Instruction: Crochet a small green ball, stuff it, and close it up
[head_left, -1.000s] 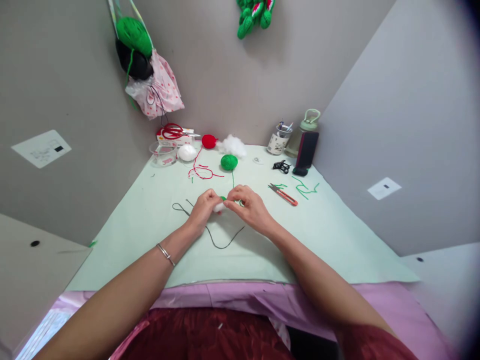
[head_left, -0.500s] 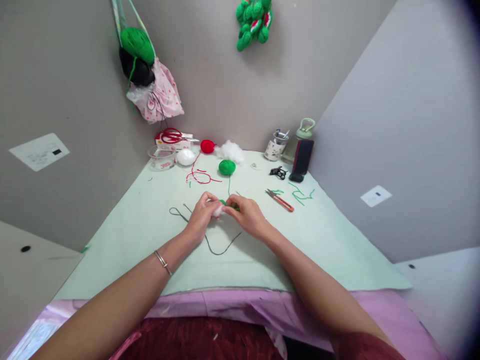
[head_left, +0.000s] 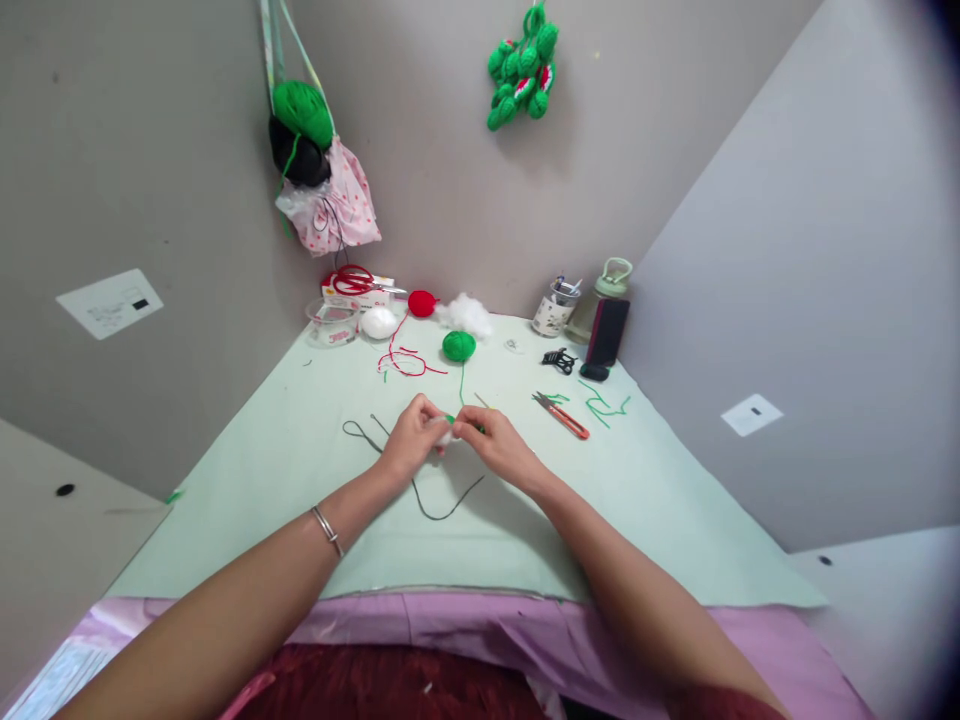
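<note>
My left hand (head_left: 411, 437) and my right hand (head_left: 496, 443) meet over the middle of the pale green mat (head_left: 300, 470). Both are closed in a pinch on a small crochet piece (head_left: 448, 428) of white and green yarn held between the fingertips. A green strand runs from it up to a green yarn ball (head_left: 458, 346) further back. A dark cord (head_left: 435, 505) lies curved on the mat under my hands. A thin metal bangle sits on my left wrist.
Orange snips (head_left: 562, 415) and green yarn scraps (head_left: 604, 405) lie to the right. At the back stand a red yarn ball (head_left: 421, 303), white stuffing (head_left: 466, 315), red scissors (head_left: 352, 281), a plastic tub (head_left: 331, 322), a pen cup (head_left: 553, 310), a bottle (head_left: 600, 290) and a phone (head_left: 607, 332). Bags of yarn (head_left: 307, 150) hang on the wall.
The view has tilted, so everything sits a little lower in the picture. My hands stay together on the crochet piece, with only small finger movements.
</note>
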